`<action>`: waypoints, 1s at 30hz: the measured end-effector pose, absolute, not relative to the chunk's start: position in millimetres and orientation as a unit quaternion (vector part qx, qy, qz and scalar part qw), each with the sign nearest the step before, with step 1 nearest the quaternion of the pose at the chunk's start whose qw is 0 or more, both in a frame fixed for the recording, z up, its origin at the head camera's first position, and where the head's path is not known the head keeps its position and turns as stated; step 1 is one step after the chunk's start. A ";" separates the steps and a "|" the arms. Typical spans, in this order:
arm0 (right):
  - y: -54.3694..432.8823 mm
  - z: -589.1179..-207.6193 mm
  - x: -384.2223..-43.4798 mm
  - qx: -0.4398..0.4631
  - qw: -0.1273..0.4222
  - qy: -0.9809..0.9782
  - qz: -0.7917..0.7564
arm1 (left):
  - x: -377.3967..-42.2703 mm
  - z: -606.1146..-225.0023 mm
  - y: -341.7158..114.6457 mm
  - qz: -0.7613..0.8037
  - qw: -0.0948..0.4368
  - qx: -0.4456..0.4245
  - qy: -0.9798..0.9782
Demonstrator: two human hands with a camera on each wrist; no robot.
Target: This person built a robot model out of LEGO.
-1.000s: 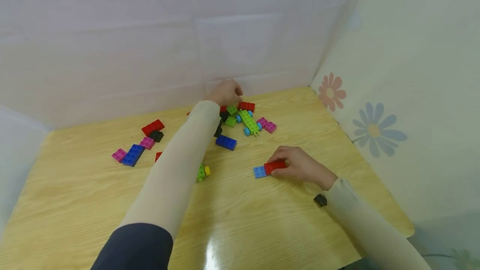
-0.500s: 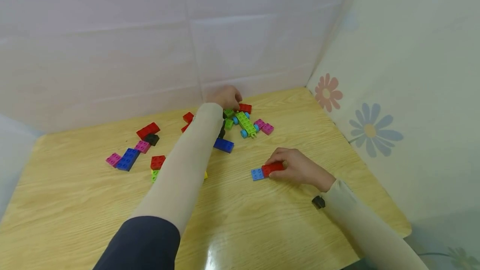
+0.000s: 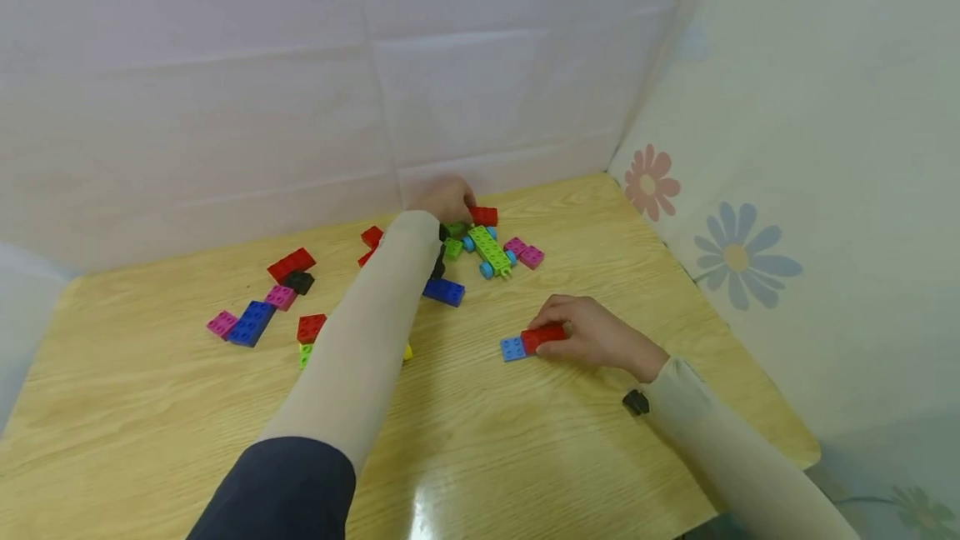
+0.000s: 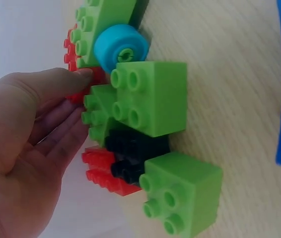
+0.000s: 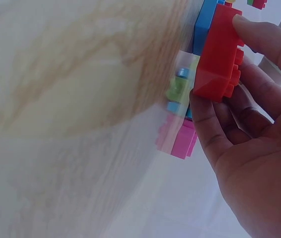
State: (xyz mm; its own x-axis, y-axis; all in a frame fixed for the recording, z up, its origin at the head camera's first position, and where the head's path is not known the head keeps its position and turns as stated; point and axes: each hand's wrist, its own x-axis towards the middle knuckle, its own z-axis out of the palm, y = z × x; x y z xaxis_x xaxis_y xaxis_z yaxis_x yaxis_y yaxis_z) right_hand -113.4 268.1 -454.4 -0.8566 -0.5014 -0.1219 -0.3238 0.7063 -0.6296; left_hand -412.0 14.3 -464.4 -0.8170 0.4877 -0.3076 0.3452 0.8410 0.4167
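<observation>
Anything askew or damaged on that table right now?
Nothing stands out: loose blocks lie scattered on the table, none visibly broken, including the red block in the right hand. The left sleeve hides some.

I get soft, fairly even, bright light over the table in the head view, with white glare at its near edge and a faint shadow across it beside the left sleeve. Beyond the table, the sheet looks greyer. My left wrist view is hazy, washed out behind the table. On the right wrist, the table's grain smears out of focus, the red brick above it looks sharper, and a pale see-through band veils the pink brick.
</observation>
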 end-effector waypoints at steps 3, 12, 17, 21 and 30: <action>266.1 -456.0 -116.3 -0.235 0.142 0.910 -0.310 | -399.9 -448.3 8.6 0.191 0.205 0.202 0.938; 264.9 -454.9 -124.6 -0.243 0.142 0.911 -0.300 | -372.5 -383.9 -9.3 0.208 0.178 0.199 0.941; 264.0 -457.1 -129.3 -0.257 0.140 0.911 -0.291 | -342.3 -356.9 -22.8 0.197 0.133 0.250 0.939; 263.1 -455.1 -134.3 -0.261 0.134 0.912 -0.288 | -298.6 -342.1 -33.1 0.176 0.079 0.304 0.933; 253.5 -456.6 -143.8 -0.268 0.155 0.903 -0.297 | -177.6 -353.7 -63.6 0.261 0.019 0.319 0.911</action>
